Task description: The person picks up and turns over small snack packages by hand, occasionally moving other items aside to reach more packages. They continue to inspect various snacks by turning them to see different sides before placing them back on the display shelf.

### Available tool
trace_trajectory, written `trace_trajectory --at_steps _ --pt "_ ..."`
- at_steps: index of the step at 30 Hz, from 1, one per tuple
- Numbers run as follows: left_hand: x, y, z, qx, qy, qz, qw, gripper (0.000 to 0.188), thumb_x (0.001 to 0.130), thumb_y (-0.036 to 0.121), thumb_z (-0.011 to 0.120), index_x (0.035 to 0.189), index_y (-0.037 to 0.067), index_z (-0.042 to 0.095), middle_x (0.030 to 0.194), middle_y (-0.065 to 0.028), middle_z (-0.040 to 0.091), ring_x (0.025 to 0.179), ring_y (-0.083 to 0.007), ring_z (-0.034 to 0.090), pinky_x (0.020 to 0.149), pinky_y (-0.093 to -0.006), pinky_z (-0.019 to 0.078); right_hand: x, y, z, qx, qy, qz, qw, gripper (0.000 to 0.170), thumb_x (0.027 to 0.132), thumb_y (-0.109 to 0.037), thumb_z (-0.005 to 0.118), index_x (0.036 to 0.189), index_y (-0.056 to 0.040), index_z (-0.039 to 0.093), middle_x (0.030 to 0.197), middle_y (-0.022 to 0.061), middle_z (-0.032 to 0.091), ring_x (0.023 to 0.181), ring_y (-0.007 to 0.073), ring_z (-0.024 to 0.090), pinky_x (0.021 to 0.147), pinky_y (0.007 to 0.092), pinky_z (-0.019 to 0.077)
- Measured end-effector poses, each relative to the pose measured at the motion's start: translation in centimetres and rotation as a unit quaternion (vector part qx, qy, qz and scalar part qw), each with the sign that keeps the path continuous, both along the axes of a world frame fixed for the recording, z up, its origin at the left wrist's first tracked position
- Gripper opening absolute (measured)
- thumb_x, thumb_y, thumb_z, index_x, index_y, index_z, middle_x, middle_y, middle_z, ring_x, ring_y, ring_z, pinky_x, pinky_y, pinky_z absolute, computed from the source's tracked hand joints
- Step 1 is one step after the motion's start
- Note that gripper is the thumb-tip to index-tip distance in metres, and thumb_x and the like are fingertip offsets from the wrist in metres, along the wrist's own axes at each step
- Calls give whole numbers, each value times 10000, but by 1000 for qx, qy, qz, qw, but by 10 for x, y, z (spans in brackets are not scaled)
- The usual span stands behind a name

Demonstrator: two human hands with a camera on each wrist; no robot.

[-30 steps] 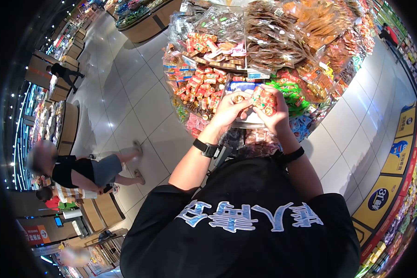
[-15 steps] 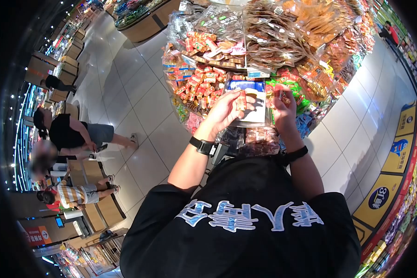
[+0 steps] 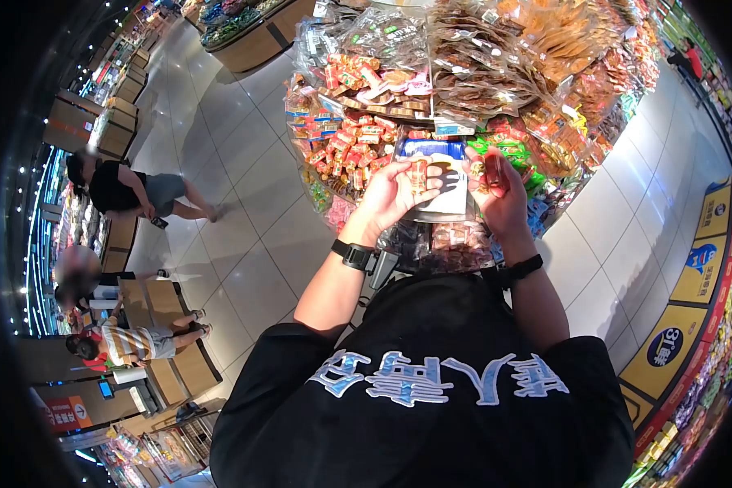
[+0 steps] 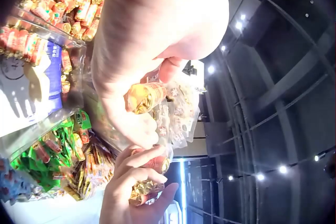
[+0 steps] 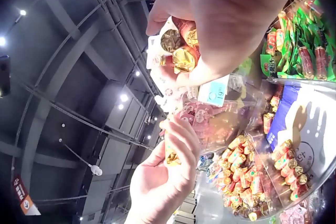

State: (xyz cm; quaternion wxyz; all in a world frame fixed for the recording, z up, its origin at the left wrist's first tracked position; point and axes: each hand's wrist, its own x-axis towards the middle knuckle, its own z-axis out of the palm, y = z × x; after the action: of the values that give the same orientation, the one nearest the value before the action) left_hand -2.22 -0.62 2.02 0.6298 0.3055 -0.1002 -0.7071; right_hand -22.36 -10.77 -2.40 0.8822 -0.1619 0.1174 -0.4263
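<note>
In the head view my left hand (image 3: pixel 386 199) holds one foil-wrapped roll sweet (image 3: pixel 419 175), red with gold ends. The left wrist view shows that roll's gold end (image 4: pixel 144 98) between curled fingers and thumb. A short way to the right, my right hand (image 3: pixel 503 199) grips several more of these rolls (image 5: pixel 181 50) in a bunch, their twisted gold ends facing out. Both hands are over a blue and white sheet (image 3: pixel 455 199) in a clear-walled compartment. A row of matching rolls (image 5: pixel 290 171) lies on the sheet's edge in the right wrist view.
A heap of the same red rolls (image 3: pixel 354 150) fills the bin to the left. Green packets (image 3: pixel 512 159) lie to the right, brown bagged snacks (image 3: pixel 488 61) behind. A price tag (image 5: pixel 214 91) stands by the bins. People (image 3: pixel 130 191) are in the left aisle.
My hands were close together at the bunch of rolls; they have since drawn apart, the left with one roll, the right with the bunch. People in the left aisle have moved.
</note>
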Motion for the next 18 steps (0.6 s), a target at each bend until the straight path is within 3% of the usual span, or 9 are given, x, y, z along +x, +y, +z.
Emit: trace_trajectory --at_steps 6,12,15,18 --pt "16 -2 -28 -72 107 -57 990 370 1001 268 398 1136 -42 549 980 -136 637 807 -256 623 706 -355 534 2 0 -8 -59 38 34 997 273 894 -169 604 1161 -117 578 1225 117 603 1057 293 589 873 391 457" --pt "13 -2 -19 -57 91 -51 993 378 995 267 411 1139 -53 550 1002 -147 645 832 -256 636 716 -355 548 1 1 0 -64 71 42 995 267 855 -145 622 1117 -113 582 1235 113 592 1042 280 585 896 394 452" --pt "16 0 -20 -71 75 -68 992 423 977 267 416 1194 -78 530 1105 -195 639 958 -303 648 847 -407 550 2 -1 0 -81 58 51 994 278 862 -126 619 1133 -92 568 1185 108 601 1016 268 603 880 369 462" --pt "4 1 -14 -30 39 -19 999 470 959 268 411 1236 -100 507 1201 -240 605 1091 -347 616 976 -461 497 5 1 4 -152 82 61 983 260 868 -89 618 1123 -68 569 1124 95 612 1015 247 612 884 374 476"
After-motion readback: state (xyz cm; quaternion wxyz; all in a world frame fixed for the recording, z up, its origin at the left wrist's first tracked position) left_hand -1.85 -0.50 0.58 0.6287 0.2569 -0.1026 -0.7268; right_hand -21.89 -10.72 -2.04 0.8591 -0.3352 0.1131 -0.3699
